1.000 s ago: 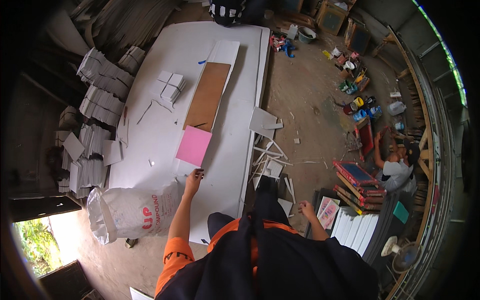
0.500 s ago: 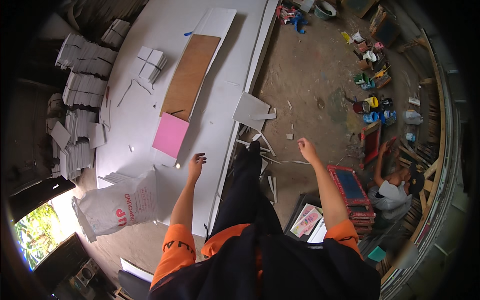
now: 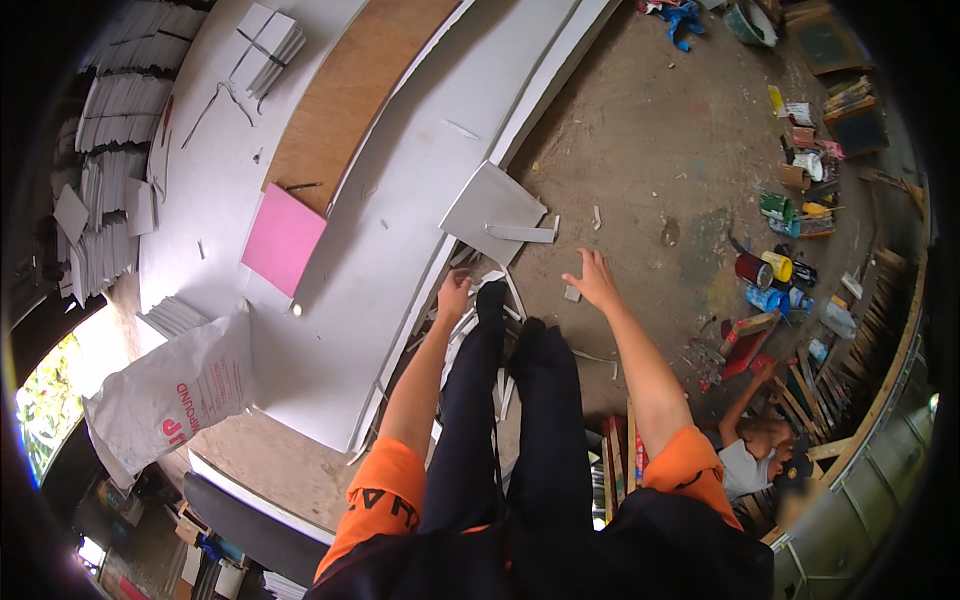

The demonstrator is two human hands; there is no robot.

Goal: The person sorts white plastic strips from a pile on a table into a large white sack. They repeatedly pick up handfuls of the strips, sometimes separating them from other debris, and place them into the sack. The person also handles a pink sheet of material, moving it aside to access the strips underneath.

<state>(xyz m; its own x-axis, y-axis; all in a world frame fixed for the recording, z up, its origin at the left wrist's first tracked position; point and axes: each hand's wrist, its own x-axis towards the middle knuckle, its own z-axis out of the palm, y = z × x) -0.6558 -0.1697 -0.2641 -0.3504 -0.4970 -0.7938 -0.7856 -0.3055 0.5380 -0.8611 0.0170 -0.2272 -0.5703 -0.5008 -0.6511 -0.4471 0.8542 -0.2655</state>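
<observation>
My right hand (image 3: 593, 280), empty, has its fingers spread above the floor, just beyond my knees. My left hand (image 3: 455, 291) hovers by the white table's edge with loosely bent fingers and nothing visible in it. Ahead of both lies a pale square sheet (image 3: 485, 200) that overhangs the table edge, with a narrow white strip (image 3: 520, 233) across its near corner. Thin white offcuts (image 3: 513, 295) are scattered below my hands, around my feet. On the white table (image 3: 350, 330), a pink square sheet (image 3: 285, 240) touches the end of a long brown board (image 3: 350, 100); a dark slim tool (image 3: 303, 185) rests where they meet.
A white printed sack (image 3: 180, 395) stands at the left. Tied sheets (image 3: 265, 50) lie on the table, and stacked sheets (image 3: 125, 110) line the far left. Paint cans (image 3: 755, 270) crowd the floor at right. Another person (image 3: 755, 445) sits low at the right, near wooden frames.
My view has shifted, so the table things sit further left and the paint cans further right. Both hands are closer together; the right hand's fingers have spread from a curled shape.
</observation>
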